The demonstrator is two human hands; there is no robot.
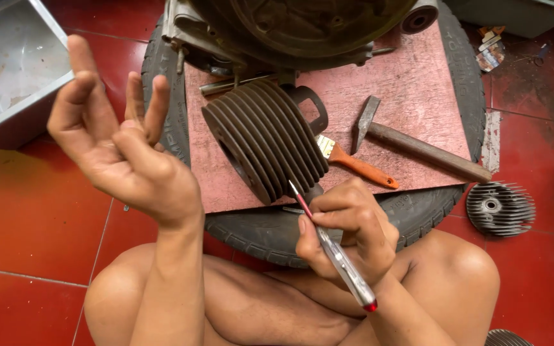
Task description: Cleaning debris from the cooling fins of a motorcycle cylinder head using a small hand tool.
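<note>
The right hand [347, 224] pinches a slim screwdriver [335, 250], its tip just beside the finned engine cylinder [264, 138] on the red board [418, 90]; the left hand [120, 147] is raised, empty, fingers loosely spread; a hammer [418, 148] and orange-handled brush [354, 163] lie near.

Both arms bare to elbow & beyond, no sleeves/gloves/rings/watch; legs bare too, knees uncovered, seated cross-legged.

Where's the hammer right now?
The hammer lies on the reddish board, right of the finned cylinder, beside the orange-handled brush, beyond the right hand.
</note>
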